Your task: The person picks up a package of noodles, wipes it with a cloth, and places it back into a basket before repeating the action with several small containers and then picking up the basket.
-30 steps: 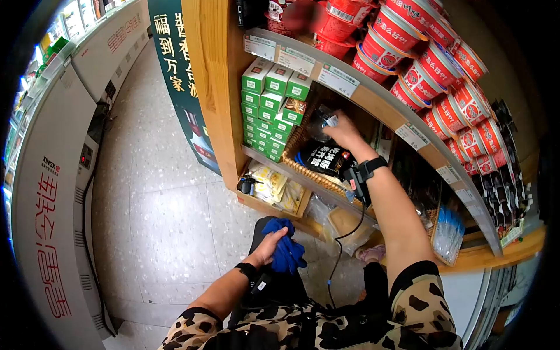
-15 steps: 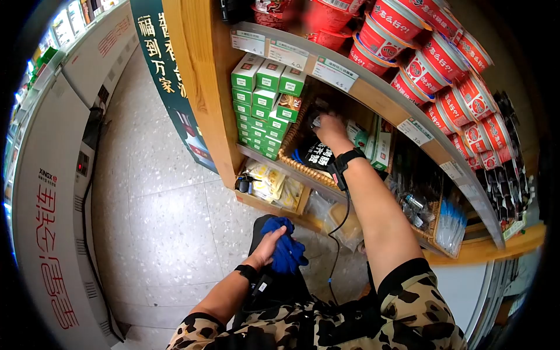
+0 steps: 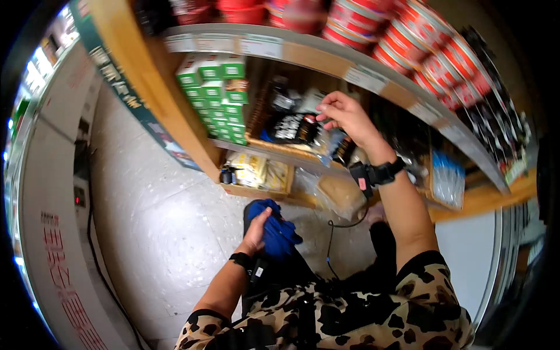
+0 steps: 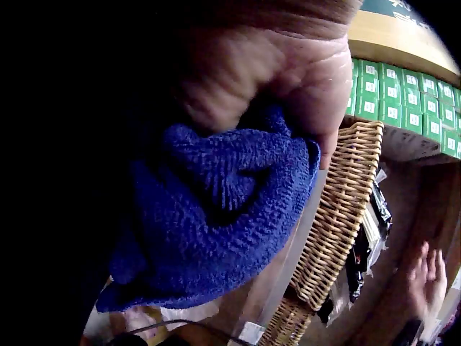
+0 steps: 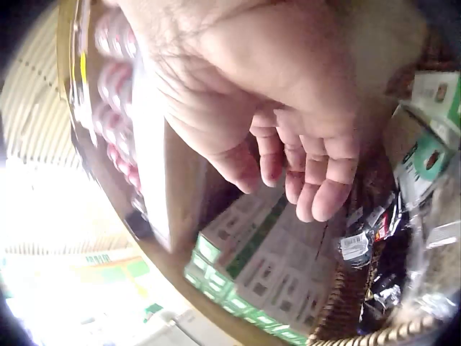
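Observation:
My left hand (image 3: 256, 230) grips a crumpled blue cloth (image 3: 281, 238) low in front of me. In the left wrist view the ribbed cloth (image 4: 216, 216) hangs bunched below the palm. My right hand (image 3: 350, 119) hovers over a wicker basket (image 4: 338, 209) on the shelf, its fingers loosely bent with nothing between them. Inside the basket lie a black packet (image 3: 291, 128) with white lettering and a clear-wrapped packet (image 3: 284, 100) with dark contents. The right wrist view shows the fingers apart from the packets, with a green-and-white box (image 5: 425, 162) beyond them.
Stacked green boxes (image 3: 219, 108) stand left of the basket. Above, a shelf edge (image 3: 315, 55) with price tags carries red tubs (image 3: 423, 29). Below sits a box of yellow-white packets (image 3: 251, 172). A cable (image 3: 331, 245) hangs near my right arm. A freezer (image 3: 55, 175) lines the left.
My right hand has come up out of the basket and moved right, its fingers loosened. The camera view has shifted right. My left hand keeps hold of the blue cloth.

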`<state>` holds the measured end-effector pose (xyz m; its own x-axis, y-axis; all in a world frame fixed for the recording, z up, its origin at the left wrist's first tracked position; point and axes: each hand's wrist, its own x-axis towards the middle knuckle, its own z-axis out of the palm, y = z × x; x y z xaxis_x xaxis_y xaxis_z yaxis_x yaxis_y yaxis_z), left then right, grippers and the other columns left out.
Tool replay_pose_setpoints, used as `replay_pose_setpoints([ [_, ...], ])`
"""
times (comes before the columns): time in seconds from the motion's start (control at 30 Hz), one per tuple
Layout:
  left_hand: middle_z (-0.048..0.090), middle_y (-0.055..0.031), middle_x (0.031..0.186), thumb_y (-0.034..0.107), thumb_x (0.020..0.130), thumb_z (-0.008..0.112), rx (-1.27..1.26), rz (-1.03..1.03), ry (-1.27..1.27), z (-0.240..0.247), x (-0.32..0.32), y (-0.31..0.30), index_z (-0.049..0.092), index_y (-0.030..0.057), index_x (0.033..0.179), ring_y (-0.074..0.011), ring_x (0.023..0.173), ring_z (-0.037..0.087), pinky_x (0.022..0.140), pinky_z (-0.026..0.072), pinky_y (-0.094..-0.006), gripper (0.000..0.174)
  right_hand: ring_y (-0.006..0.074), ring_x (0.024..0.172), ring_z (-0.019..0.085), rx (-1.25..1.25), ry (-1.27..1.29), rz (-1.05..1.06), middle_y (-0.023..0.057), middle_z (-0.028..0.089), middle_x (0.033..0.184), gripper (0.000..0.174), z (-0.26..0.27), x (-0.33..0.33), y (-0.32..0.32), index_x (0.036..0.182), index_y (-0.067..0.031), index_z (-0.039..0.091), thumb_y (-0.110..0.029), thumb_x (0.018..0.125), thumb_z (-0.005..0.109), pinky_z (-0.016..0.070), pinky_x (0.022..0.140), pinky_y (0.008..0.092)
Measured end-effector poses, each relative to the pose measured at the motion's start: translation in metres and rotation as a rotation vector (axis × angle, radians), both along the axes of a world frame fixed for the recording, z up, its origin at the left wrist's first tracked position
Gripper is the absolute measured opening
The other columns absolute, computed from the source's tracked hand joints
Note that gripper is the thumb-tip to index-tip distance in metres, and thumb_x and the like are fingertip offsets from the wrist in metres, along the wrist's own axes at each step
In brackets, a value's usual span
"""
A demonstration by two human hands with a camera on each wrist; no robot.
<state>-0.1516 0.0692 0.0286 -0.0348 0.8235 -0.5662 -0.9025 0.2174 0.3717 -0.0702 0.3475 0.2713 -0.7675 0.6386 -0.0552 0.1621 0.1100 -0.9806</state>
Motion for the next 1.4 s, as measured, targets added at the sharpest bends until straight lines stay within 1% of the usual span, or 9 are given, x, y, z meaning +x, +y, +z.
replay_pose_setpoints([
  [0.33, 0.063, -0.0113, 0.099, 0.049, 0.086, 0.052, -0.044, -0.106, 0.090, 0.005, 0.018, 0.012, 0.057, 0.0037, 0.106, -0.0256, 0.089, 0.061, 0.084, 0.0482, -0.0365, 0.050, 0.0187, 0.081, 0.062, -0.047, 0.152, -0.958, 0.0108, 0.063, 0.095, 0.007, -0.028, 0.388, -0.075, 0.093, -0.0076, 0.053, -0.009, 0.086, 0.054, 0.0507, 0.067, 0.0294],
  [0.57, 0.061, -0.0048, 0.106, 0.044, 0.088, 0.051, -0.081, -0.212, 0.236, 0.026, 0.041, 0.024, 0.058, 0.0114, 0.110, -0.0227, 0.095, 0.058, 0.088, 0.0449, -0.0363, 0.040, 0.0176, 0.073, 0.059, -0.356, 0.126, -1.528, 0.0067, 0.060, 0.081, 0.009, -0.169, 0.605, -0.166, 0.087, -0.0069, 0.054, -0.014, 0.082, 0.056, 0.0490, 0.065, 0.0299],
  [0.67, 0.061, -0.0052, 0.105, 0.046, 0.088, 0.049, -0.097, -0.269, 0.285, 0.020, 0.039, 0.026, 0.058, 0.0107, 0.110, -0.0230, 0.095, 0.058, 0.088, 0.0449, -0.0366, 0.042, 0.0187, 0.067, 0.055, -0.544, 0.239, -1.687, 0.0058, 0.055, 0.070, 0.013, -0.254, 0.641, -0.213, 0.078, -0.0055, 0.054, -0.016, 0.083, 0.058, 0.0483, 0.062, 0.0311],
  [0.87, 0.062, -0.0073, 0.105, 0.048, 0.090, 0.044, -0.086, -0.342, 0.405, 0.003, 0.031, 0.030, 0.057, 0.0075, 0.110, -0.0237, 0.096, 0.058, 0.088, 0.0454, -0.0379, 0.047, 0.0280, 0.058, 0.053, -0.755, -0.383, -1.776, 0.0107, 0.050, 0.067, 0.021, -0.316, 0.626, -0.233, 0.078, -0.0009, 0.049, -0.017, 0.086, 0.058, 0.0418, 0.049, 0.0373],
  [0.97, 0.062, -0.0080, 0.106, 0.047, 0.090, 0.045, -0.139, -0.370, 0.432, 0.006, 0.036, 0.032, 0.057, 0.0066, 0.111, -0.0241, 0.096, 0.058, 0.088, 0.0456, -0.0378, 0.047, 0.0269, 0.062, 0.056, -0.719, -0.337, -1.830, 0.0124, 0.054, 0.068, 0.019, -0.317, 0.613, -0.228, 0.080, -0.0023, 0.051, -0.018, 0.086, 0.059, 0.0444, 0.053, 0.0404],
  [1.07, 0.061, -0.0083, 0.108, 0.047, 0.089, 0.047, -0.159, -0.391, 0.477, 0.010, 0.041, 0.033, 0.056, 0.0069, 0.113, -0.0246, 0.097, 0.058, 0.089, 0.0453, -0.0380, 0.048, 0.0315, 0.071, 0.060, 0.242, -1.444, -1.065, 0.0156, 0.059, 0.075, 0.010, -0.375, 0.643, -0.231, 0.081, -0.0016, 0.057, -0.012, 0.084, 0.055, 0.0461, 0.058, 0.0413],
  [1.27, 0.061, -0.0078, 0.108, 0.047, 0.085, 0.054, -0.292, -0.373, 0.572, 0.008, 0.041, 0.030, 0.055, 0.0087, 0.116, -0.0259, 0.096, 0.058, 0.090, 0.0444, -0.0391, 0.049, 0.0203, 0.074, 0.059, -0.550, -0.880, -1.672, 0.0111, 0.062, 0.088, 0.032, -0.439, 0.674, -0.219, 0.099, -0.0063, 0.058, -0.035, 0.084, 0.057, 0.0449, 0.067, 0.0407],
  [1.3, 0.061, -0.0080, 0.109, 0.046, 0.085, 0.054, -0.288, -0.374, 0.569, 0.008, 0.042, 0.029, 0.055, 0.0093, 0.115, -0.0263, 0.096, 0.058, 0.090, 0.0442, -0.0401, 0.048, 0.0209, 0.075, 0.058, -0.253, -1.110, -1.473, 0.0104, 0.062, 0.089, 0.034, -0.438, 0.671, -0.226, 0.099, -0.0058, 0.059, -0.036, 0.083, 0.057, 0.0450, 0.067, 0.0406],
  [1.4, 0.061, -0.0086, 0.109, 0.046, 0.085, 0.055, -0.222, -0.382, 0.542, 0.019, 0.056, 0.032, 0.056, 0.0098, 0.114, -0.0269, 0.096, 0.058, 0.089, 0.0444, -0.0409, 0.047, 0.0227, 0.073, 0.056, -0.395, -0.462, -1.691, 0.0089, 0.059, 0.084, 0.027, -0.447, 0.672, -0.232, 0.094, -0.0047, 0.060, -0.029, 0.082, 0.056, 0.0457, 0.059, 0.0394],
])
